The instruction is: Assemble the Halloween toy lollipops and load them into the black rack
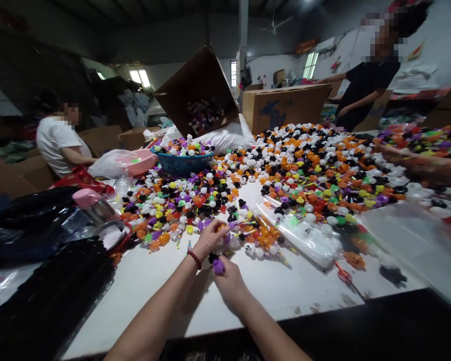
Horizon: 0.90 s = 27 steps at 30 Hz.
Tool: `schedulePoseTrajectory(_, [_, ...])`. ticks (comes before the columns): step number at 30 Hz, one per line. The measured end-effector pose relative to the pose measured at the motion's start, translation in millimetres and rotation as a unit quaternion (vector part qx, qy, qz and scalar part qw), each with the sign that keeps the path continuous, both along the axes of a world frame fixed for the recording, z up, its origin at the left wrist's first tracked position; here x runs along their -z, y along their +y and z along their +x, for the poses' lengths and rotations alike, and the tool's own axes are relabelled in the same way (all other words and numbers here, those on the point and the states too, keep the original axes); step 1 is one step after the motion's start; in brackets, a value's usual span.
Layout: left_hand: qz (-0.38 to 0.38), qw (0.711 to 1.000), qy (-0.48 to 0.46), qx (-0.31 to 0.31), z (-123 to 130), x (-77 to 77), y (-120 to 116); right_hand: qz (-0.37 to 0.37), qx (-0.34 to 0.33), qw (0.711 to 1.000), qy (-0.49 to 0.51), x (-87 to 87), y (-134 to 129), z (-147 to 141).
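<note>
A white table [165,281] is strewn with several small toy pieces in orange, black, white, purple and yellow. My left hand [210,238], with a red bead bracelet at the wrist, reaches into the near edge of the pile, its fingers closed on small pieces. Just below it, my right hand [229,281] grips a purple toy piece [218,266] with a black piece beside it. The two hands nearly touch. Clear plastic bags of white pieces [308,240] lie to the right of my hands.
A blue basket [182,163] of toys and a tipped cardboard box [195,90] stand at the back. Black trays [48,296] and a pink-lidded jar [92,205] sit at left. Red scissors [344,276] lie at right. One person sits at the left, another stands at the back right.
</note>
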State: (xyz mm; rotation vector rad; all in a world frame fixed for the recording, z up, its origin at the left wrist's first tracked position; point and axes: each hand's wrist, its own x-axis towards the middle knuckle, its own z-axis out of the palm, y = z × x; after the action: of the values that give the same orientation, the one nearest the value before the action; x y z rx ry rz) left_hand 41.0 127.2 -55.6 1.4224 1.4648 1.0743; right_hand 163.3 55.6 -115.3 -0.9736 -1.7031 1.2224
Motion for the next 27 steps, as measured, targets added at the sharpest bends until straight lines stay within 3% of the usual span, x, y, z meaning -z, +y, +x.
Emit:
schedulePoseTrajectory(4, [0.037, 0.990, 0.113, 0.073, 13, -11.8, 13, -0.005, 0.017, 1.000, -0.008, 5.9, 4, -2])
schedulePoseTrajectory(9, [0.069, 0.972, 0.226, 0.005, 4, -18.8, 41, -0.033, -0.007, 0.999, 0.017, 4.8, 5, -3])
schedulePoseTrajectory(14, [0.057, 0.957, 0.285, 0.006, -9, -11.6, 80, -0.022, -0.011, 1.000, 0.019, 1.2, 5, -3])
schedulePoseTrajectory(21, [0.065, 0.933, 0.340, 0.097, 3, -1.6, 131, -0.049, 0.003, 0.999, 0.008, 8.7, 8, -6])
schedulePoseTrajectory(27, [0.014, 0.948, 0.306, 0.081, 8, 8.8, 151, -0.041, -0.012, 0.997, 0.065, 3.7, 9, -4])
